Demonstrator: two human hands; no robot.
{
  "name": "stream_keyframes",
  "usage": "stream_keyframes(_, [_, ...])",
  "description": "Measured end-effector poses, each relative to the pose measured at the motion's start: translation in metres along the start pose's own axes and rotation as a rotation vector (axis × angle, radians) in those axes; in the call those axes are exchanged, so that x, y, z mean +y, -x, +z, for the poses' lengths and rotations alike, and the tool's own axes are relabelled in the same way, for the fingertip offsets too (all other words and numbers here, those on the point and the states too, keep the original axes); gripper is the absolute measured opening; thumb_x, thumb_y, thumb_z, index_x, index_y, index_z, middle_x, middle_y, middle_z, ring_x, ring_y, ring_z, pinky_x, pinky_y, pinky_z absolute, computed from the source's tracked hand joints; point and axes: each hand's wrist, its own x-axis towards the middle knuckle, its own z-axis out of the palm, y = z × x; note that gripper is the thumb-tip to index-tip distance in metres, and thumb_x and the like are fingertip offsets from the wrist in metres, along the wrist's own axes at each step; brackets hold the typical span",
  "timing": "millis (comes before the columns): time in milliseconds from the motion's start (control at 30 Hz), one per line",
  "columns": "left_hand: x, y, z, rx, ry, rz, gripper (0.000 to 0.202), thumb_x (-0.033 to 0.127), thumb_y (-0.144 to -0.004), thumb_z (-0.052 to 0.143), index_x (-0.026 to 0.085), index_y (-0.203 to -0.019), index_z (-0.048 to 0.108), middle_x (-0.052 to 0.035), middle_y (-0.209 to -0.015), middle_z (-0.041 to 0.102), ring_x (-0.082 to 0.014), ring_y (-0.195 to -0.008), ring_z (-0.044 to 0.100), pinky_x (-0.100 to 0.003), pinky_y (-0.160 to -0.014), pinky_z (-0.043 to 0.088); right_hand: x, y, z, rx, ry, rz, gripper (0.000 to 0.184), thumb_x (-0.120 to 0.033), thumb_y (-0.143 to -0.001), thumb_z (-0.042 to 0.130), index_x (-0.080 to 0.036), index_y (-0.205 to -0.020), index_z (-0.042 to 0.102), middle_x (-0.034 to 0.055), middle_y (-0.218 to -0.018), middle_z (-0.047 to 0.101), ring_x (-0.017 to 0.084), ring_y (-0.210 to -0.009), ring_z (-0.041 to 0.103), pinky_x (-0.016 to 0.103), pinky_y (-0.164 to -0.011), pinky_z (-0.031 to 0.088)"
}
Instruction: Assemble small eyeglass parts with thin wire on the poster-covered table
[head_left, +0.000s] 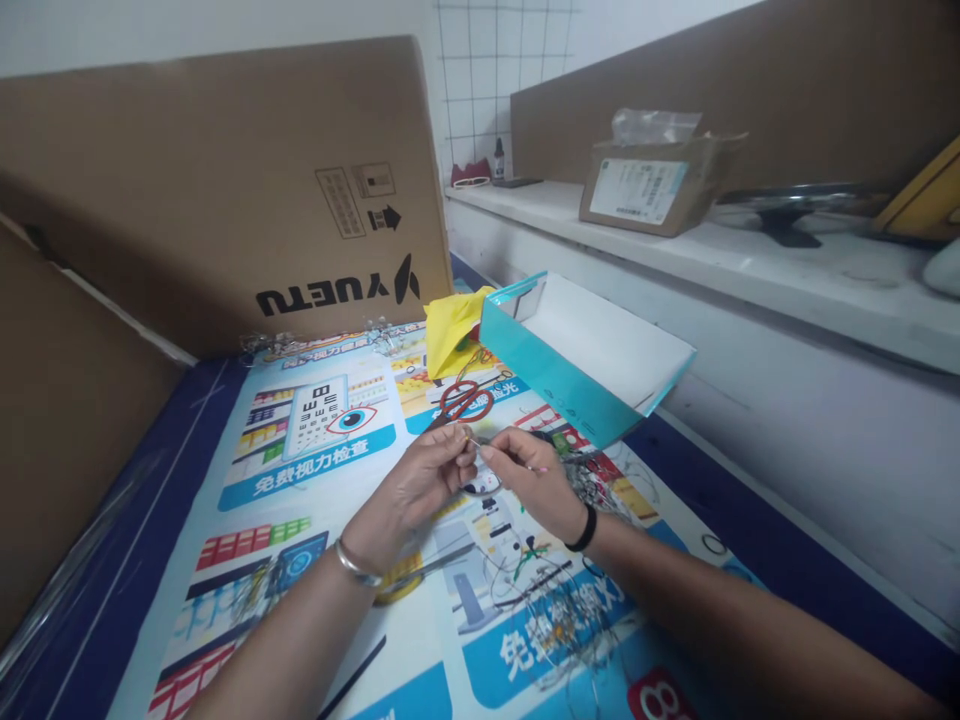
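My left hand point(433, 475), with a silver bangle at the wrist, pinches its thumb and fingers together over the printed sheet point(427, 665). My right hand point(541, 488), a black band on its wrist, pinches close beside it. Between the two sets of fingertips runs a small thin strand point(475, 443); whether it is wire or thread I cannot tell. Just beyond the hands lie scissors with red handles point(466, 400). A yellow-handled tool point(401, 582) rests partly behind my left wrist. Tangled thin strands point(566, 615) spread below my right forearm.
An open teal box with a white inside point(555, 375) stands tilted beyond my right hand, a yellow bag or cloth point(452, 335) beside it. Large cardboard boxes point(225, 200) wall the left and back. A ledge point(540, 205) on the right bears a small carton point(637, 185).
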Motion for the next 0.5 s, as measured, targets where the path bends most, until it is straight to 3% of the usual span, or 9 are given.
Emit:
stream_keyframes(100, [-0.0006, 0.0003, -0.0001, -0.048, 0.021, 0.003, 0.017, 0.023, -0.076, 0.065, 0.013, -0.069, 0.054, 0.0027, -0.061, 0.044, -0.0061, -0.057, 0.043, -0.019, -0.057, 0.039, 0.0005, 0.0005, 0.0, 0.003, 0.022, -0.004, 0.026, -0.039, -0.079, 0.057, -0.019, -0.064, 0.051, -0.0042, -0.055, 0.044, 0.008, -0.051, 0.037, 0.022, -0.048, 0.031])
stream_keyframes(500, [-0.0023, 0.0015, -0.0026, -0.062, 0.04, 0.014, 0.016, 0.023, -0.08, 0.062, 0.013, -0.071, 0.053, 0.003, -0.062, 0.043, -0.0058, -0.057, 0.042, -0.019, -0.058, 0.039, 0.005, -0.0016, -0.0009, -0.005, 0.066, -0.036, 0.024, -0.035, -0.081, 0.055, -0.018, -0.065, 0.051, -0.0042, -0.057, 0.045, 0.008, -0.052, 0.037, 0.021, -0.049, 0.031])
